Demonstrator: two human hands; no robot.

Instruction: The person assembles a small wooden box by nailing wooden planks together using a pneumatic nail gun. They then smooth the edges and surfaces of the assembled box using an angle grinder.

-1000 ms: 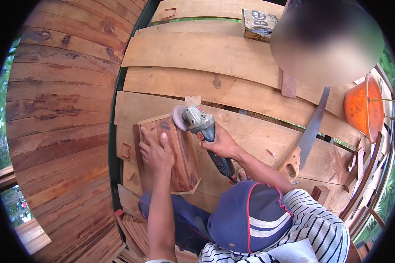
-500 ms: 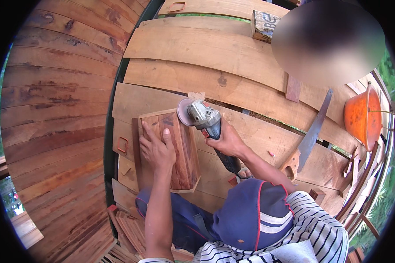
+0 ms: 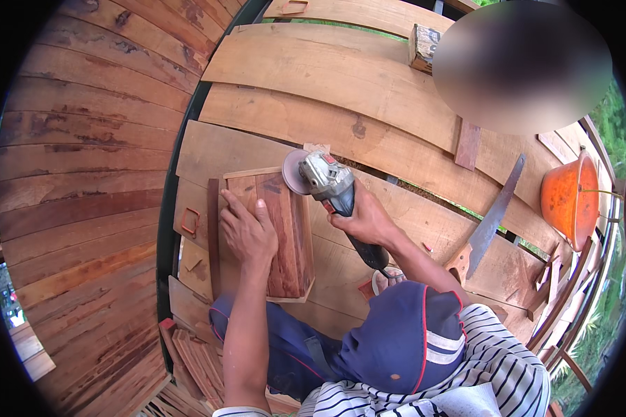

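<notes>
Pressing flat with spread fingers, the left hand point(image 3: 247, 233) has stayed on the wooden box point(image 3: 275, 233) near the workbench's point(image 3: 368, 142) left edge, while the angle grinder point(image 3: 327, 182), gripped closed by the right hand point(image 3: 363, 221), has been kept at the box's far corner, so sanding is judged ongoing.

Left forearm is coming in from 6 o'clock, running straight up toward 12. Left hand point(image 3: 247, 233) is lying palm-down, fingers spread and pointing to 11 o'clock, pressing flat. Right forearm is angling up from 5 o'clock. Right hand point(image 3: 364, 221) is wrapping closed, knuckles up.
</notes>
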